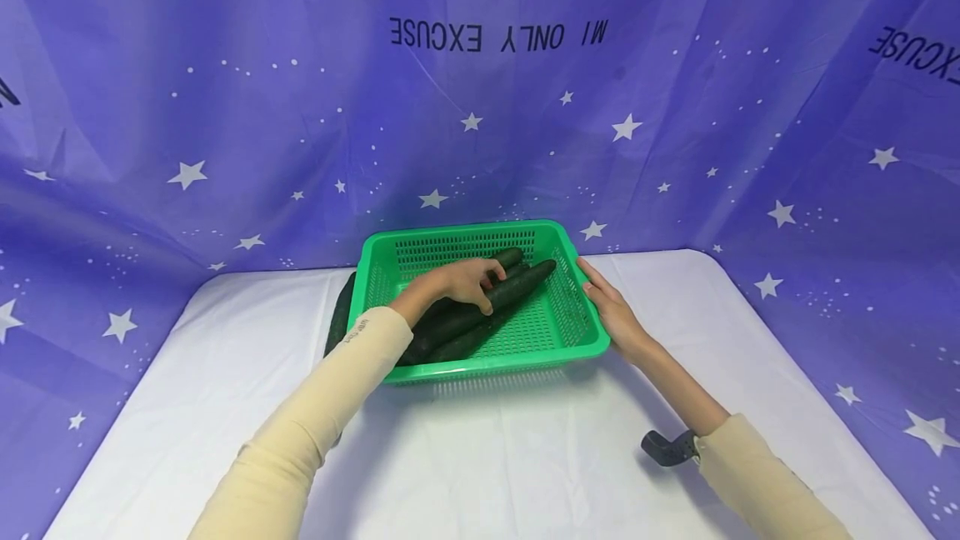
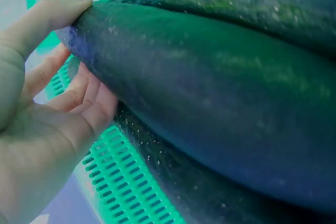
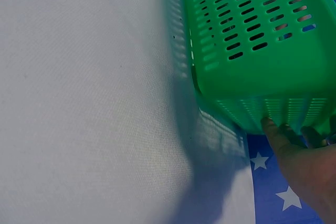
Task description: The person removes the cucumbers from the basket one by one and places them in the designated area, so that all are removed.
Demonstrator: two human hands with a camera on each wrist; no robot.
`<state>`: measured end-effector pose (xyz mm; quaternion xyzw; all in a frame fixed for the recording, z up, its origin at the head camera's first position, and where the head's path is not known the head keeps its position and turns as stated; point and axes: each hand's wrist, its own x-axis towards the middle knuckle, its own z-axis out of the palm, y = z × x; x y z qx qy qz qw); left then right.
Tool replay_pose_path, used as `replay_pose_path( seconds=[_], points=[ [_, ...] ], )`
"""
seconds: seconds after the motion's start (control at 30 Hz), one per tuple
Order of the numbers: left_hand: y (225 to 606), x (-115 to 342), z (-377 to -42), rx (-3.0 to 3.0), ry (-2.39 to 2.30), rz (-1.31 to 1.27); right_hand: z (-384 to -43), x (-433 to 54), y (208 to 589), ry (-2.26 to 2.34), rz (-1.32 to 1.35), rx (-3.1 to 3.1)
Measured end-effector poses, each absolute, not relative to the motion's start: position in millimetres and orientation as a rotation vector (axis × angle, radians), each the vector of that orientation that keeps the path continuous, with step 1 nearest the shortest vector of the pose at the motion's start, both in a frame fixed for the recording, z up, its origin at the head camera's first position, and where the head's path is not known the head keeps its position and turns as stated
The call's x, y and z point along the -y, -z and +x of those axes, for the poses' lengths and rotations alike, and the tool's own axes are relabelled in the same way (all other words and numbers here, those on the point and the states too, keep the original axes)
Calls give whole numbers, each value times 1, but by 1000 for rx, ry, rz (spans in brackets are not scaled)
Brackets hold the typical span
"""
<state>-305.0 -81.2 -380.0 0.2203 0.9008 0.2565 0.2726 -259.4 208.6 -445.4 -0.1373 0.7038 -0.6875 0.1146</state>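
A green perforated plastic basket holds several long dark green cucumbers. My left hand reaches over the basket's left side. In the left wrist view its thumb lies over the tip of one cucumber, with the fingers curled against its side; speckled cucumbers lie on both sides of it. At the basket's right end, my right hand holds the rim. Its fingertips touch the outer wall in the right wrist view.
Another dark cucumber lies outside the basket, along its left side. The basket stands on a white-covered table by a purple star-patterned curtain. A black curved device sits at the right sleeve's cuff.
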Motion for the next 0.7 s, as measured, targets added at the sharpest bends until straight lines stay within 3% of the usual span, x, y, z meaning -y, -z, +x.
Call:
replay_pose_path(
  seconds=[0.7],
  points=[
    [364,103,-296,-2340,-1185,575,-260,-209,445,2021,-407,-2061]
  ],
)
